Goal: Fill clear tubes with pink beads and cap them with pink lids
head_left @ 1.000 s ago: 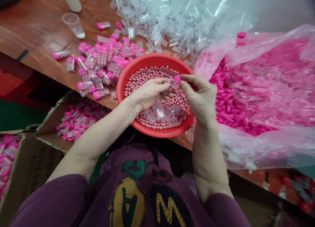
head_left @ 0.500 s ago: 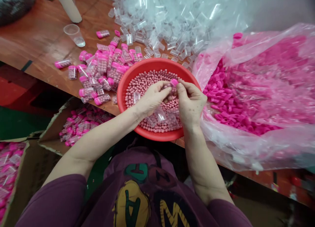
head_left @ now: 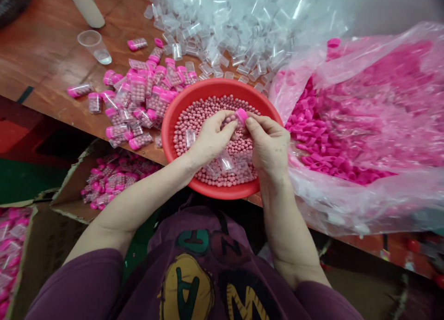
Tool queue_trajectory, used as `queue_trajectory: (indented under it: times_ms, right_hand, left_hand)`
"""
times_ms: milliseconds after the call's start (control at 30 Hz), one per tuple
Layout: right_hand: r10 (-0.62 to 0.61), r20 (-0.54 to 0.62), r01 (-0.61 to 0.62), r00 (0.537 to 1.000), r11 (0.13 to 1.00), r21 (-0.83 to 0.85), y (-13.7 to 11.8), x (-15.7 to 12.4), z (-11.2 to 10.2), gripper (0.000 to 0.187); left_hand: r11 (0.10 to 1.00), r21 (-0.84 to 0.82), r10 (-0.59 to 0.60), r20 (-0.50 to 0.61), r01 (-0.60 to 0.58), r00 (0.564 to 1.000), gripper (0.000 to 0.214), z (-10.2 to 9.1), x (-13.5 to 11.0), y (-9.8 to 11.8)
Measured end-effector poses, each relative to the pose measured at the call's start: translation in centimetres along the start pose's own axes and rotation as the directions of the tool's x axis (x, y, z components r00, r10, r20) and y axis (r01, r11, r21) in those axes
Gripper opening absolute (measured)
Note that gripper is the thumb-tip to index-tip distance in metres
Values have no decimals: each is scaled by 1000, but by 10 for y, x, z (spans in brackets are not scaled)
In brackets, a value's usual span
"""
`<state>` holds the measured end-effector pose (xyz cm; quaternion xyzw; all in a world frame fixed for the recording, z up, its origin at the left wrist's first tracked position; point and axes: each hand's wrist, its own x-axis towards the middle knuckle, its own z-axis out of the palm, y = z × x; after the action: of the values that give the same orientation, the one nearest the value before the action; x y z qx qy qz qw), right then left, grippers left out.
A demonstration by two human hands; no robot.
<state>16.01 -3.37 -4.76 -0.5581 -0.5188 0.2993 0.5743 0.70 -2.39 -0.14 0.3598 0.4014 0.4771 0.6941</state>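
Both hands meet over a red bowl (head_left: 171,121) full of small pink balls (head_left: 201,119). My left hand (head_left: 210,137) is closed around a small clear vial of pink balls, mostly hidden by the fingers. My right hand (head_left: 268,142) pinches a pink cap (head_left: 241,115) at the vial's top end. A few empty clear vials (head_left: 225,162) lie on the balls under my hands.
Capped filled vials (head_left: 138,95) lie heaped left of the bowl on the wooden table (head_left: 45,56). Empty clear vials (head_left: 225,28) are piled behind it. A plastic bag of pink caps (head_left: 347,126) sits at right. A clear cup (head_left: 93,45) stands far left. Cardboard boxes (head_left: 114,176) with filled vials sit below.
My hands have drawn closer together and the pink cap now sits against the vial's end. The view has shifted slightly.
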Motion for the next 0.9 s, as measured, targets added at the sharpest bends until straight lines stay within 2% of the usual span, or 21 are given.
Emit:
queue_trajectory:
  times_ms: [100, 233, 333, 433, 500, 567, 667, 767, 900]
  right_hand:
    - [-130, 4, 129, 991, 978, -163, -8, -4, 2, 27]
    - [-319, 78, 325, 945, 879, -349, -17, -15, 4, 27]
    - [-371, 103, 381, 923, 842, -381, -15, -22, 7, 33]
    - [-395, 148, 422, 906, 843, -334, -12, -16, 1, 33]
    - [-344, 219, 396, 913, 876, -274, -12, -5, -11, 32]
    - [-234, 266, 295, 935, 929, -222, -12, 8, -26, 34]
    - [-120, 230, 161, 966, 972, -169, -12, 21, -40, 47]
    - [-98, 226, 132, 969, 981, -143, -13, 21, -37, 56]
    - [-82, 218, 105, 972, 990, -98, -21, 5, -19, 64]
  left_hand:
    - [997, -35, -66, -12, 66, 998, 25, -1, 0, 2]
    - [974, -140, -173, 33, 176, 984, 23, -6, 2, 2]
    - [962, -186, -198, 43, 202, 979, 24, -8, 4, 1]
    - [964, -188, -189, 23, 190, 982, 21, -9, 5, 1]
    - [973, -181, -142, 39, 147, 989, 17, -11, 4, 0]
    - [981, -165, -91, 101, 106, 991, 15, -12, 3, 0]
    - [985, -116, -98, 228, 127, 969, 13, -12, 1, 0]
    - [983, -86, -130, 280, 160, 951, 11, -12, -1, 2]
    - [984, -77, -136, 256, 160, 957, 17, -9, -4, 4]
